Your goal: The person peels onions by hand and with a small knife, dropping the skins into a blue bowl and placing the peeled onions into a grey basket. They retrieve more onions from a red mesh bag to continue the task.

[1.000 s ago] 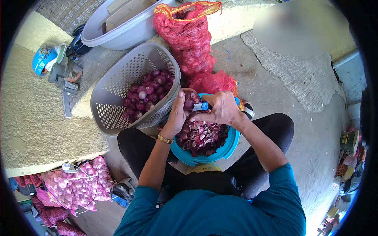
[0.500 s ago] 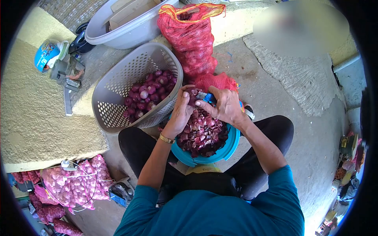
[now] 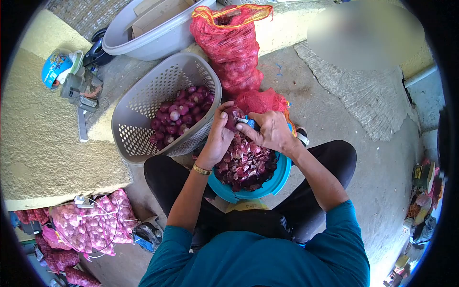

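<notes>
My left hand (image 3: 220,136) is closed round a dark red onion (image 3: 234,116) above a turquoise basin (image 3: 283,176). From the right, my right hand (image 3: 272,130) grips a small blue tool (image 3: 252,123), its tip against the onion; the blade is too small to make out well. Loose red onion skins (image 3: 245,160) fill much of the basin, between my knees. To the left, a grey perforated basket (image 3: 136,103) holds several purple onions (image 3: 174,115).
A tall red net sack (image 3: 229,57) of onions stands beyond the basin, beside the basket. Behind the basket is a pale grey tub (image 3: 158,48). Pink net bags (image 3: 91,222) lie at the lower left. A blurred patch covers the upper right.
The blue tool and my right fingers have shifted slightly on the onion, and more of the onion's round side shows. My left hand still holds it in nearly the same place.
</notes>
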Demonstrator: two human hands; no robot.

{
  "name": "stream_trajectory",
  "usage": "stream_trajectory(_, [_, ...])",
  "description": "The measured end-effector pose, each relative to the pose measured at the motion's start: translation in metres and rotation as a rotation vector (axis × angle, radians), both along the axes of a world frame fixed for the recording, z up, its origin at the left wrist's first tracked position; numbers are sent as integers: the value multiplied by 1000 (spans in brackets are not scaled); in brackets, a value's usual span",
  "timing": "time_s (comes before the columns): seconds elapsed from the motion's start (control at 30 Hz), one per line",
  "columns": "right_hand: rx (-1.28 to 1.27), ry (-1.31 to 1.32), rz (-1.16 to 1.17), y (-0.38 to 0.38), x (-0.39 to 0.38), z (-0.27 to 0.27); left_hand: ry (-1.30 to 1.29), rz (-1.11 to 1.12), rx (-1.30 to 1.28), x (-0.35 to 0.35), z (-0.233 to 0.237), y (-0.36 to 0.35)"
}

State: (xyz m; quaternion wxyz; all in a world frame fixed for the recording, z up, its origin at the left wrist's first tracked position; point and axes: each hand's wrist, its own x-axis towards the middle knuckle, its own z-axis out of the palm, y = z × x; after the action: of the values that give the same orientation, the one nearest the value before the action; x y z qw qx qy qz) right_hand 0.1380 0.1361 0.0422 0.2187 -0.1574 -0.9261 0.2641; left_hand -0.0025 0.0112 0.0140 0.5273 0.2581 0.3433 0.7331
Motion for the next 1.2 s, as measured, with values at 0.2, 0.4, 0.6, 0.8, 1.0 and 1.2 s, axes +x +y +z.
stream_trajectory(0.2, [167,-141,179,0,8,11,-50,16,-50,-7,-2,-1])
stream_trajectory(0.4, [50,-77,-83,2,5,10,9,3,20,-6,0,0])
stream_trajectory(0.6, [18,41,-137,4,2,3,16,-18,32,0,2,0])
stream_trajectory(0.8, [-50,-135,-118,1,5,15,57,-3,63,1,1,-1])
stream_trajectory(1.0, [-137,-8,-93,-1,0,-2,-77,-22,83,-3,6,-2])
stream_trajectory(1.2, [84,-37,54,2,3,0,-47,10,53,-3,3,1])
